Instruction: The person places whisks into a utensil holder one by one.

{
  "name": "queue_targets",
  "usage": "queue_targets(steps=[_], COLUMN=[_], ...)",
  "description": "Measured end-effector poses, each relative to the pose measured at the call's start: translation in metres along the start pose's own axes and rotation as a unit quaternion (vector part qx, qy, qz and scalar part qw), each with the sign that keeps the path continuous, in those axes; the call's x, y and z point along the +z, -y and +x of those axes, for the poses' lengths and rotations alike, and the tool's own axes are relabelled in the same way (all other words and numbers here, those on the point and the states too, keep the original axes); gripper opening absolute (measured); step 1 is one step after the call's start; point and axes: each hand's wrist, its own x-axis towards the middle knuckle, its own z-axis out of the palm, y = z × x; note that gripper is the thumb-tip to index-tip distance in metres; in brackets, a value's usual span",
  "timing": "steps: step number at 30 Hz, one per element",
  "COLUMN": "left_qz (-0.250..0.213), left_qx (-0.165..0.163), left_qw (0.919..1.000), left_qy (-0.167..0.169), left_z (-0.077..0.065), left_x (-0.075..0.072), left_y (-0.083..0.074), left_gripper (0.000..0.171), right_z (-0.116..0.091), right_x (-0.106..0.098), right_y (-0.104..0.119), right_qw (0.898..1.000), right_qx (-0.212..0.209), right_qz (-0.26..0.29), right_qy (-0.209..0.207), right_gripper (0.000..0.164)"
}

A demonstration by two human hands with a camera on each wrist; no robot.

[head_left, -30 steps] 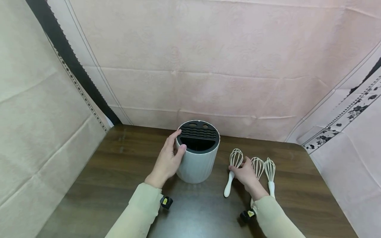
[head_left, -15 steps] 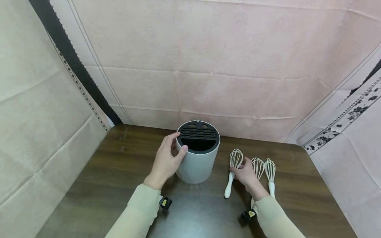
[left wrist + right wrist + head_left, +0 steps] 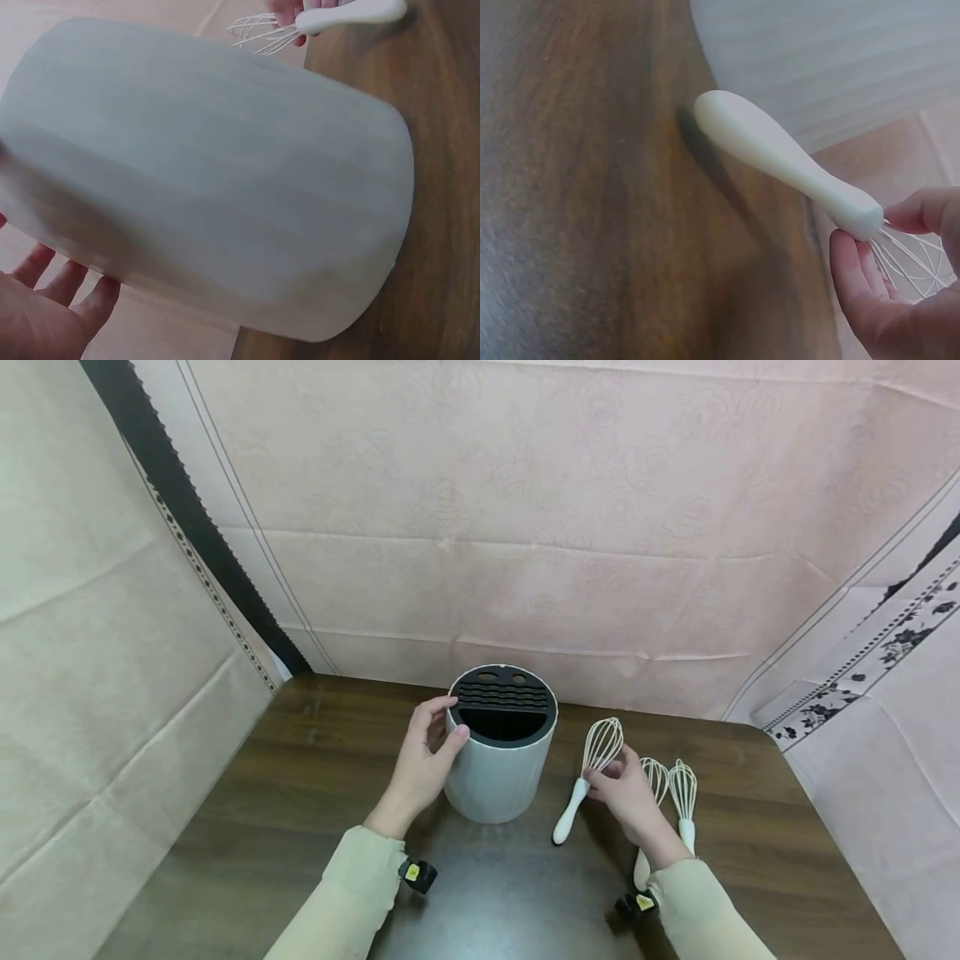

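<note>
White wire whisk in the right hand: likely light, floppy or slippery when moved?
The white wire whisk is probably light, given its open loops. Those thin wires may flex if pressed. The smooth handle could twist, as the right hand pinches near one end.

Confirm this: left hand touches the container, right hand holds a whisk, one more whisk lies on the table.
Wrong count: the head view shows two more whisks on the table. The left hand touches the container, and the right hand holds a whisk.
</note>
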Motion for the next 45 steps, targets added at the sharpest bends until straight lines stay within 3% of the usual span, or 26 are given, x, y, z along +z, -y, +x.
queue_targets(steps=[4,7,14,18,25,32,36,42,45], left_qz=[-0.017,-0.011,0.019,0.022,0.018,0.005,0.009,0.018,0.030], left_qx=[-0.003,0.000,0.011,0.022,0.017,-0.004,-0.001,0.003,0.002], left_qw=[0.9998,0.9999,0.9996,0.9993,0.9995,0.9999,0.9999,0.9997,0.9993], left_qy=[0.008,0.006,-0.018,-0.019,-0.019,-0.007,-0.009,-0.017,-0.021], left_z=[-0.002,-0.002,-0.001,-0.001,-0.001,-0.004,-0.004,-0.001,0.000], left_x=[0.000,0.001,0.002,0.002,0.003,0.004,0.004,0.005,0.005], left_y=[-0.019,-0.022,0.011,0.017,0.020,-0.017,-0.015,0.012,0.019], left_gripper=[0.041,0.040,0.038,0.038,0.038,0.039,0.039,0.040,0.040], right_z=[-0.004,-0.008,-0.019,-0.029,-0.038,-0.040,-0.042,-0.046,-0.047], right_x=[-0.004,-0.006,-0.010,-0.013,-0.012,-0.013,-0.015,-0.005,0.008], right_y=[0.008,0.017,0.051,0.072,0.096,0.107,0.113,0.125,0.130], right_qw=[1.000,0.999,0.991,0.981,0.938,0.906,0.879,0.829,0.824], right_qx=[-0.020,-0.042,-0.097,-0.133,-0.208,-0.236,-0.250,-0.298,-0.322], right_qz=[0.017,0.027,0.076,0.117,0.247,0.315,0.367,0.439,0.440], right_qy=[-0.002,-0.011,-0.047,-0.080,-0.125,-0.154,-0.174,-0.173,-0.156], right_gripper=[0.082,0.080,0.076,0.075,0.071,0.070,0.073,0.078,0.076])
